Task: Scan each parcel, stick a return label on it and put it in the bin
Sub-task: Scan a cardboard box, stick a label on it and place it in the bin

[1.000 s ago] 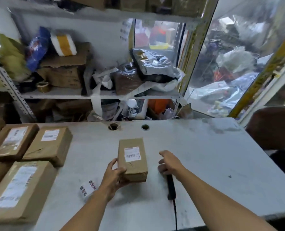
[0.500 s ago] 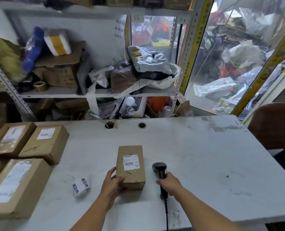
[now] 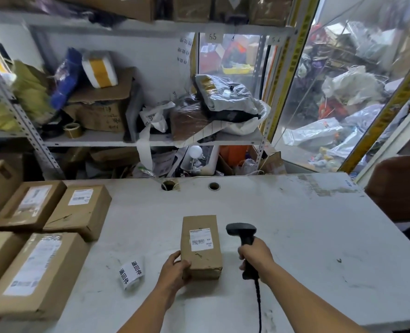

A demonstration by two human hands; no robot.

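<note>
Shelves point(image 3: 127, 140) at 12 o'clock, crammed with boxes, bags and a tape roll; plastic sheeting at 2 o'clock with bagged goods behind.

White table point(image 3: 283, 236) fills the lower view, two round holes near its far edge.

Stack of boxes point(image 3: 38, 267) at 9 o'clock on the table's left side, each with a white label on top.

Brown chair back point(image 3: 398, 188) at 3 o'clock, beside the table's right edge.

Parcel point(image 3: 201, 246), a small brown carton, rests on the table just in front of the person, at 6 o'clock, barcode label facing up.

Left hand point(image 3: 174, 272) grips the parcel's near left corner, thumb on top, fingers curled round the side.

Right hand point(image 3: 255, 255) wraps its fingers tight around the handle of a black scanner point(image 3: 243, 234), held upright just right of the parcel, head up, cable trailing toward the person.

Strip of return labels point(image 3: 130, 276), curled, lies on the table at 7 o'clock, just left of the left hand, not touching it.
</note>
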